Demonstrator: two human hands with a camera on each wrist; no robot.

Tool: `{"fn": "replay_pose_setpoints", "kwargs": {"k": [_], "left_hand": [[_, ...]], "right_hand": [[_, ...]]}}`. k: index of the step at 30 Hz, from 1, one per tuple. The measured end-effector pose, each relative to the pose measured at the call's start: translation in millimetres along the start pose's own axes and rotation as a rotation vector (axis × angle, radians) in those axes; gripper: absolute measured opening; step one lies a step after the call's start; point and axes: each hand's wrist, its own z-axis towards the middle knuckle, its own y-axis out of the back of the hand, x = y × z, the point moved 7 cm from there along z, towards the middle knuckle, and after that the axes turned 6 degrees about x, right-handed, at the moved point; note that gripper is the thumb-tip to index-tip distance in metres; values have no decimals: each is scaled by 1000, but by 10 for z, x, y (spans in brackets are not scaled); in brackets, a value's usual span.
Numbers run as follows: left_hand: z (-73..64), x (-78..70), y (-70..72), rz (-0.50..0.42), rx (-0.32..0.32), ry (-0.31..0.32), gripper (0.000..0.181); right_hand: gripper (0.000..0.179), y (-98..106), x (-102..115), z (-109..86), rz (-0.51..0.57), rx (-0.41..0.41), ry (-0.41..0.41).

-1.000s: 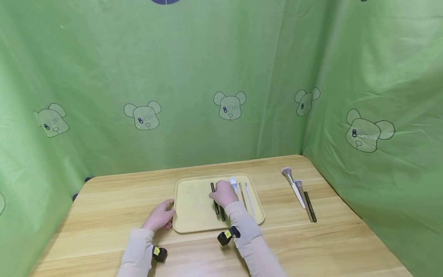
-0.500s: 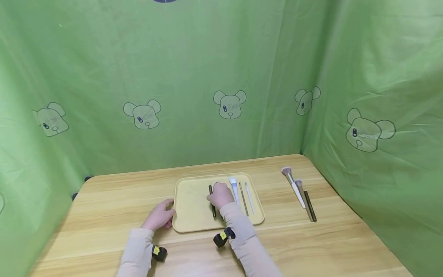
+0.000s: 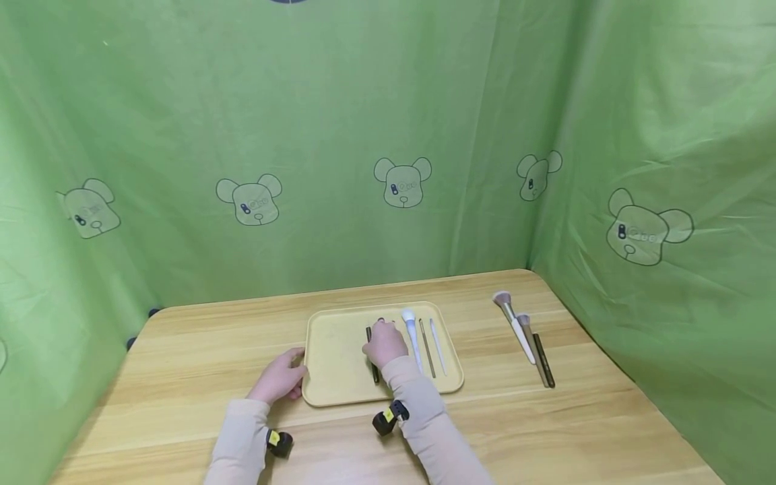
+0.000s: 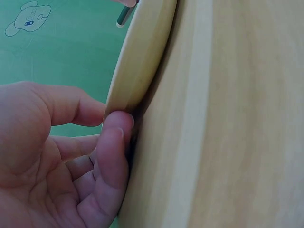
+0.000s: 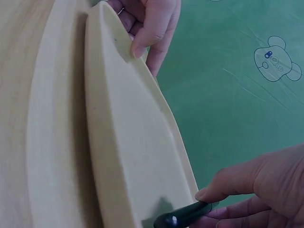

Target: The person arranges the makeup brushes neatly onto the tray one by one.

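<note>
"What is the right hand (image 3: pixel 386 343) doing over there?"

"It's pinching a dark rod (image 5: pixel 183 217), thumb on one side and fingers on the other, so those fingertips are clamped on it. The hand is over the tray (image 3: pixel 336 370)."

"I see a dark length along the left side of that hand, and a dark tip just beyond its knuckles. Same piece?"

"I can't tell; the hand covers what lies between."

"And the left hand (image 3: pixel 279 377)?"

"At the tray's left edge, well apart from the other one. Its thumb is over the rim and its fingers curl against the outside wall, so it has the rim gripped between them."

"What's near the right hand?"

"Just to its right, on the tray, lies the blue-white brush (image 3: pixel 413 337). Past that comes a thin brush (image 3: pixel 427 348), then a white stick (image 3: pixel 438 348), furthest from the hand of the three. They lie side by side, apart from one another."

"There are more off the tray."

"Yes, well to the right of the right hand, on the table (image 3: pixel 545 438): a big brush (image 3: pixel 515 329) with a white handle, a brown brush (image 3: pixel 533 351) beside it, and a dark brown stick (image 3: pixel 544 362) at the far right of that group, all close together."
</note>
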Motion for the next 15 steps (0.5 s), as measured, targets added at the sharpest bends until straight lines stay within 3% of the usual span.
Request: {"fn": "replay_pose_setpoints", "kwargs": {"k": [15], "left_hand": [[-16,-17,3,-3,0,3,59]], "right_hand": [[13,-60,33,-32,-28,-22,18]]}}
